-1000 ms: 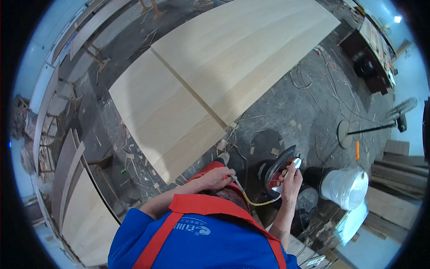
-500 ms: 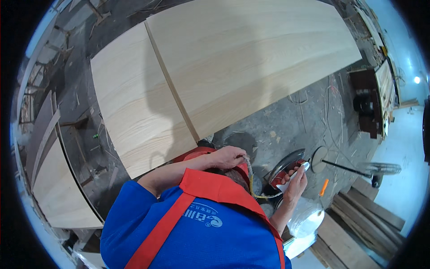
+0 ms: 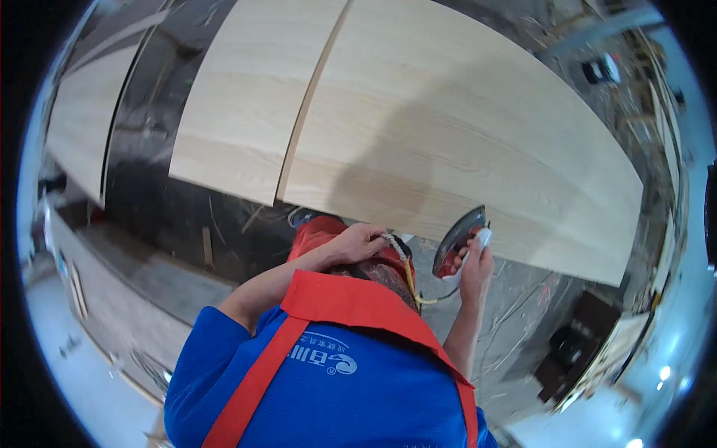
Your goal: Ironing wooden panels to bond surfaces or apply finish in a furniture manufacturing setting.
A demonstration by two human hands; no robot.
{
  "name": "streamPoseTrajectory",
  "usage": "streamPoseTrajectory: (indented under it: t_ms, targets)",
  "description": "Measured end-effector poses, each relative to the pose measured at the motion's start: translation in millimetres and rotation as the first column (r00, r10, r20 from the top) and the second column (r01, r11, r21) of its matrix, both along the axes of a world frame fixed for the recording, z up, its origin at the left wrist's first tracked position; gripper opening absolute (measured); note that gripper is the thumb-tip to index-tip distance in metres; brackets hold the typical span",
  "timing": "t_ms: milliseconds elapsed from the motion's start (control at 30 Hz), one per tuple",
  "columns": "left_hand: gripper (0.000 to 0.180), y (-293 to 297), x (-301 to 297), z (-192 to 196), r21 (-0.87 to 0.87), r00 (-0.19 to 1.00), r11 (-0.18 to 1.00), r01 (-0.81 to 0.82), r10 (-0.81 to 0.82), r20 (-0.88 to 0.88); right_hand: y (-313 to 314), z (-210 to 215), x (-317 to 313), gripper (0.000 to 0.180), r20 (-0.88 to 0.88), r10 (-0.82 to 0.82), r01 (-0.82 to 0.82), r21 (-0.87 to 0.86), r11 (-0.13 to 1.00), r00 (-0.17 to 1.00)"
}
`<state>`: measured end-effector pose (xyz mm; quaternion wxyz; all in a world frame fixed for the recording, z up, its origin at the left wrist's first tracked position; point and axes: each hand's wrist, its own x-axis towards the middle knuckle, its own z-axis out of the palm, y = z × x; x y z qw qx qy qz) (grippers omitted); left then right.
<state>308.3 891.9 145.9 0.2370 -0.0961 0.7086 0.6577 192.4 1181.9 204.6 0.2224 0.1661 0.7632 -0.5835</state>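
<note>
- The right hand (image 3: 476, 263), just right of the frame's centre, is closed around the white handle of a flat iron (image 3: 459, 240), gripping it firmly from below.
- The iron is tipped on edge: its dark, teardrop-shaped soleplate faces the camera, pointed tip uppermost, with a red body showing at its lower edge and the white handle on the right side.
- The iron's tip overlaps the lower edge of the large wood panel (image 3: 478, 127); whether it touches the wood cannot be told.
- A braided, yellowish cord (image 3: 407, 270) runs from the iron's lower end, loops down and left, and passes up to the left hand.
- The left hand (image 3: 360, 240), at the frame's centre, is curled with the fingers pinched on the cord, resting over a red, stained cloth on the person's front.
- The large panel is pale with fine grain and fills the upper right of the frame; a shadow falls across its middle.
- A narrower wood panel (image 3: 246, 97) lies just beside it, upper left of centre, a thin gap between them.
- A third pale board (image 3: 86, 112) sits at far left.
- The floor (image 3: 523, 306) below the panels is grey and littered with scraps.
</note>
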Motion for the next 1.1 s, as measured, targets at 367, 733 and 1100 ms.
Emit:
streamPoseTrajectory:
  t_ms: [367, 733, 1100]
  targets:
    - [0.018, 119, 29, 17, 0.192, 0.836, 0.817, -0.545, 0.547, 0.043, 20, 1, -118, 0.034, 0.006, 0.672, -0.665, 0.151, 0.731, 0.740]
    - [0.026, 166, 11, -17, 0.099, 0.684, 0.684, -0.723, 0.728, -0.044, -27, -13, -163, 0.038, 0.092, 0.879, -0.875, 0.193, 0.444, 0.467]
    - [0.028, 308, -38, -8, 0.041, 0.511, 0.509, -0.860, 0.856, 0.079, -87, -31, -224, 0.044, -0.094, 0.996, -0.942, 0.334, 0.035, 0.004]
